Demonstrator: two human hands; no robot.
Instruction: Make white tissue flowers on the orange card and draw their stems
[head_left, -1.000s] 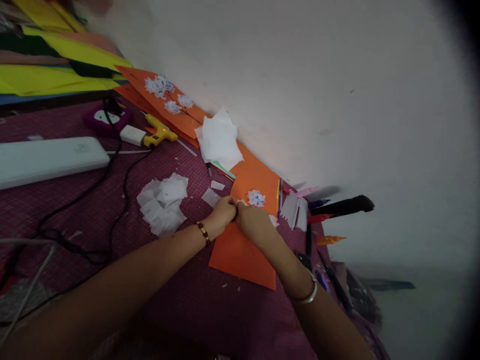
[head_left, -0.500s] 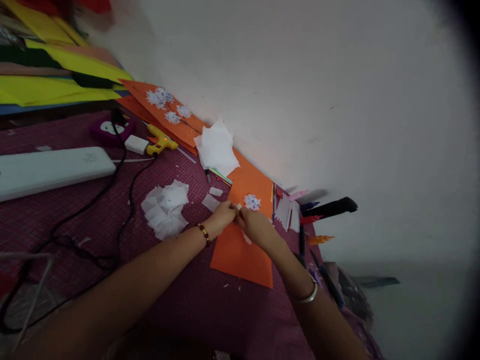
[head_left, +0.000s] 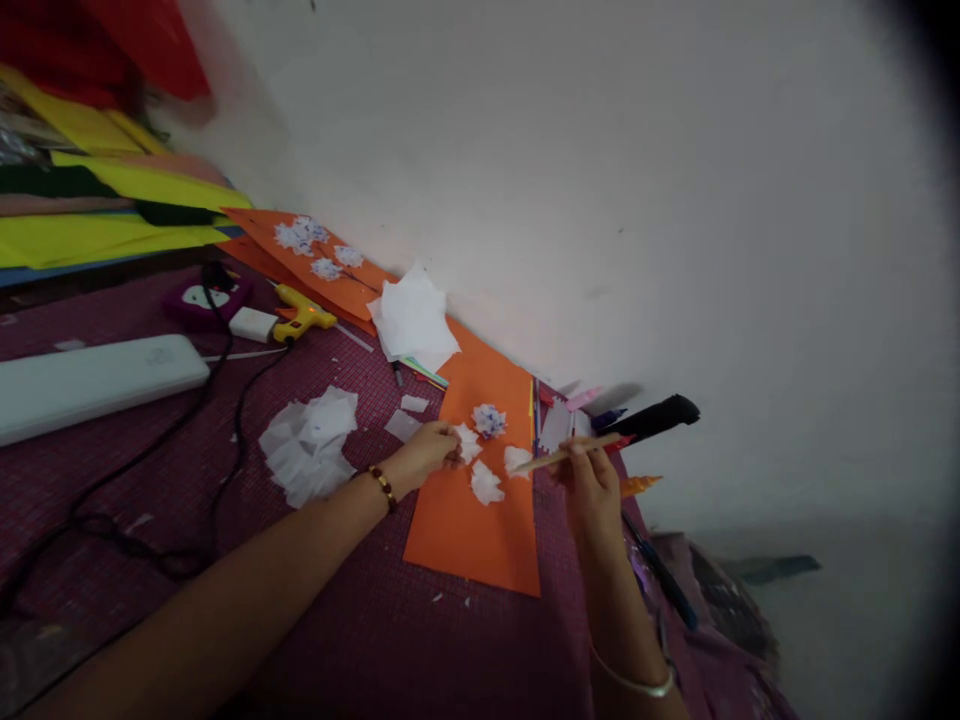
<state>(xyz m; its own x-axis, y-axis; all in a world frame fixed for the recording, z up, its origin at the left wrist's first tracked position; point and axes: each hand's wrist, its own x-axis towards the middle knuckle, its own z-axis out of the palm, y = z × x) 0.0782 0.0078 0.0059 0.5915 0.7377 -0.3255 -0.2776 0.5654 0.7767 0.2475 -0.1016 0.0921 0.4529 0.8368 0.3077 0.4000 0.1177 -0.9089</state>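
Observation:
My left hand [head_left: 429,455] is closed at the left edge of an orange sheet [head_left: 472,545], its fingertips pinching a small white paper flower [head_left: 466,443]. Two more plain white paper flowers, one lower [head_left: 487,483] and one to the right [head_left: 517,460], lie on the sheet. Above them sits a paper flower with blue marks [head_left: 489,420]. Closed around a thin pale stick [head_left: 547,459], my right hand [head_left: 589,480] is raised at the sheet's right edge. The stick's left end reaches over the right-hand flower; whether it touches is unclear.
White tissue pieces [head_left: 311,445] lie to the left, near a yellow glue gun [head_left: 304,314], a black cord [head_left: 244,400] and a white power bank-like box [head_left: 105,385]. Orange cards with flowers [head_left: 352,285] lean by the wall. Pens and a black marker [head_left: 652,422] are at right.
My hands were together over the orange sheet. The right has moved away to the right and now holds the stick; the left has stayed near the flower. More white flowers are uncovered.

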